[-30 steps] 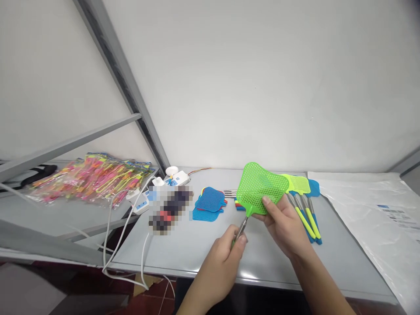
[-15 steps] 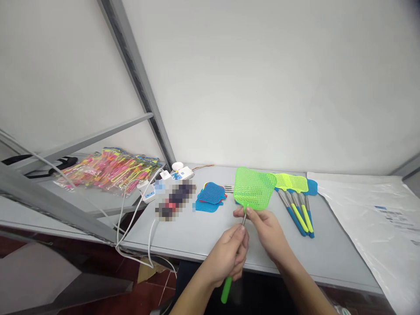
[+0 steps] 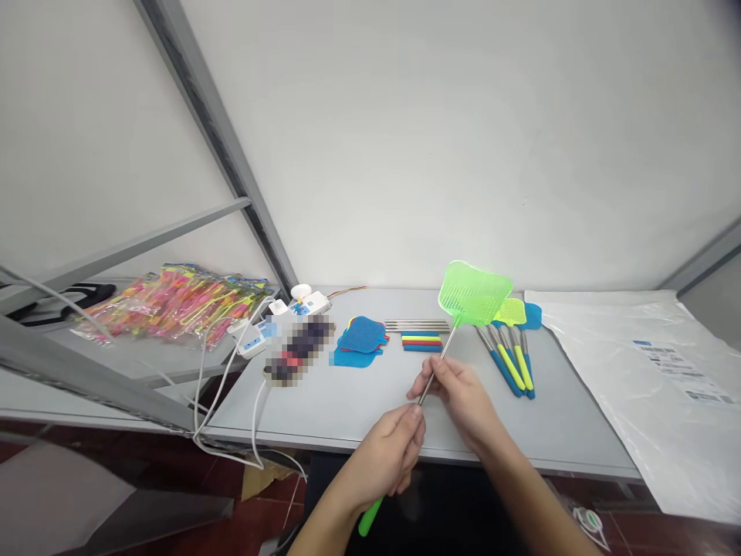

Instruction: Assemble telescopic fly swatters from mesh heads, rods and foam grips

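A green fly swatter (image 3: 475, 293) with a thin metal rod and a green grip is held up above the grey table (image 3: 347, 409). My left hand (image 3: 389, 455) is closed around the grip end near the table's front edge. My right hand (image 3: 460, 394) pinches the metal rod further up, and the mesh head stands out beyond it over the table's back. Several finished swatters (image 3: 509, 347) with blue and yellow grips lie just right of my right hand.
Blue mesh heads (image 3: 362, 340) are stacked at the middle, with loose metal rods and coloured grips (image 3: 421, 333) beside them. A power strip with white cables (image 3: 278, 328) sits at left, packets of coloured items (image 3: 174, 305) on a lower shelf, and a plastic sheet (image 3: 637, 371) at right.
The swatter's rod has been drawn out longer. My right hand slid from the mesh head down onto the rod, and the head now stands further away.
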{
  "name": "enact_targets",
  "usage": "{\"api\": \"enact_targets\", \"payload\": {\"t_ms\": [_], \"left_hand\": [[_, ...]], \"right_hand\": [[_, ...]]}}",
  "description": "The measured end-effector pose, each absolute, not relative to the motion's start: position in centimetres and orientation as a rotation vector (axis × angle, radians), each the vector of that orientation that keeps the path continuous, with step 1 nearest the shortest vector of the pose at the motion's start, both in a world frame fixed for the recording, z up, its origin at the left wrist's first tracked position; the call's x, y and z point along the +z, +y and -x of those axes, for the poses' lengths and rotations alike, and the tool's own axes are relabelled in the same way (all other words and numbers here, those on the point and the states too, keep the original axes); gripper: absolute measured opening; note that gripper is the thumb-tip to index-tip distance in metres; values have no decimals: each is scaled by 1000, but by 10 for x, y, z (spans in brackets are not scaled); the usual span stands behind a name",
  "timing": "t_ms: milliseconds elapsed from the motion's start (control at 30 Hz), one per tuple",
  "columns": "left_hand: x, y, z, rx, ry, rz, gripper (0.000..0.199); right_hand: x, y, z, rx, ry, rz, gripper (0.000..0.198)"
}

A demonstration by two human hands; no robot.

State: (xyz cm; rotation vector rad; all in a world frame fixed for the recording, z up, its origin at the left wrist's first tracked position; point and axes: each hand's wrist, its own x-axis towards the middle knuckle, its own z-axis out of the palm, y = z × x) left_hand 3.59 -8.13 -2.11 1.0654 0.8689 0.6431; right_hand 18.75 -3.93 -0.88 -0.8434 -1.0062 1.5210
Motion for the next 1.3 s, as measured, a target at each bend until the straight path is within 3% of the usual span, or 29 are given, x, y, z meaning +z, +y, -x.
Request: {"api": "enact_targets", "payload": {"t_ms": [133,300,600,833,1100,1300], "left_hand": [[-21,-86,-29,553,908,-1147,44],[-18,-87,-21,517,971,-1218,46],[-30,-68,-27,531,1026,-1238,46],[-23,-69,1,347,1047,-1302,47],[-35,-54,14,286,1047,-1396,48],[-9,-31,2,272,1054,-1605,46]], "right_hand": [[3,-8,-220,1276,-842,849,31],[21,19,-241,1205,-774,808,28],[-20,-37,-189,1553,-1088,902,37],[6,10,-249,1089,-807,959,31],[-4,10,-238,1225,-778,923,30],[-16,-5,-225,1360,-889,934,33]]}}
